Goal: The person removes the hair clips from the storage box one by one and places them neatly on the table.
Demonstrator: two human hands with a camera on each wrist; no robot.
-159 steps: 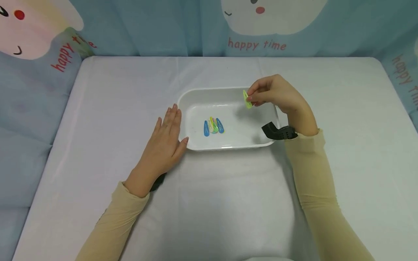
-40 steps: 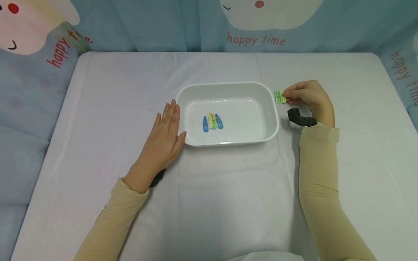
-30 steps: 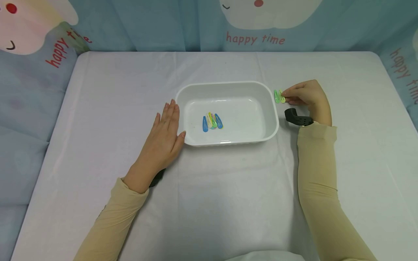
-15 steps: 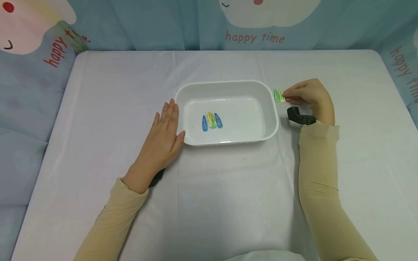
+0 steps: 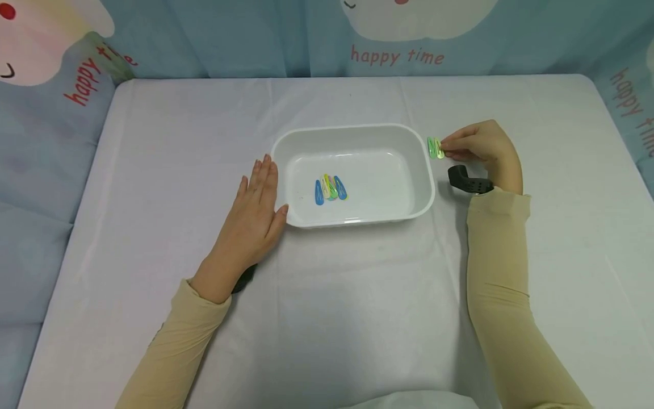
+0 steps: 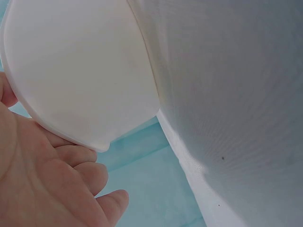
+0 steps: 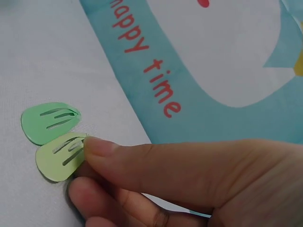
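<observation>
My right hand [image 5: 482, 147] pinches a yellow-green snap hair clip [image 7: 59, 161] between thumb and fingers, low at the table just right of the tray. Against it lies a mint-green hair clip [image 7: 49, 122], side by side and flat on the cloth. The white tray [image 5: 378, 193] holds a small row of hair clips, with a blue clip [image 5: 319, 193] at the left end and another blue clip [image 5: 340, 188] at the right; between them, yellow, cream and green ones overlap. Along the tray's left rim my left hand [image 5: 250, 218] rests with straight fingers.
A white cloth [image 5: 352, 307] covers the table. Blue curtains [image 5: 230, 40] with cartoon prints and lettering hang behind it and at both sides. A black wrist mount [image 5: 470, 180] sits on the right wrist.
About five seconds ago the right hand held the yellow-green clip above the tray's right end. Now that clip is outside, beside the mint-green one. The left hand stays at the rim.
</observation>
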